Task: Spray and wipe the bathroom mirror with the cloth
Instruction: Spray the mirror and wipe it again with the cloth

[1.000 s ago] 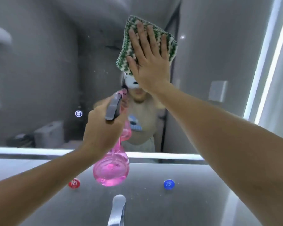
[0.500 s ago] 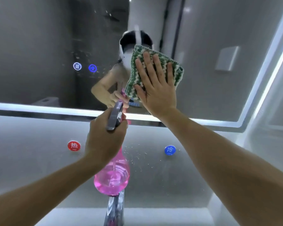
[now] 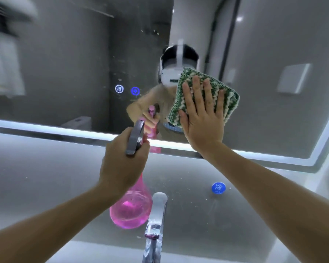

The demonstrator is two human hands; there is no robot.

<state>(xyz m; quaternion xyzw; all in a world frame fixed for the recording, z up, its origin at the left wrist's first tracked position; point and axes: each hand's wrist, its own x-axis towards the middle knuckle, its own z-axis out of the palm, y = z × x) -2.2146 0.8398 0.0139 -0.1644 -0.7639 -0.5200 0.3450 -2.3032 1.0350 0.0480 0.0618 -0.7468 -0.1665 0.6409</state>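
Note:
The bathroom mirror point(image 3: 65, 69) fills the upper part of the head view, with a lit strip along its lower and right edges. My right hand point(image 3: 201, 120) lies flat, fingers spread, pressing a green and white knitted cloth point(image 3: 229, 100) against the glass near the lower edge. My left hand point(image 3: 123, 162) is closed around the neck of a pink spray bottle point(image 3: 130, 209) with a grey trigger head point(image 3: 135, 137), held in front of the mirror's lower strip. Small droplets speckle the glass left of the cloth.
A chrome tap point(image 3: 156, 221) rises at the bottom centre, just right of the bottle. A round blue cold-water button point(image 3: 218, 187) sits on the grey wall panel point(image 3: 46, 168) under the mirror. Two lit touch icons point(image 3: 127, 89) glow on the glass.
My right hand has slid the cloth down the mirror from high up to near its lower edge. The view has tilted down and then slightly back. My left hand still holds the bottle.

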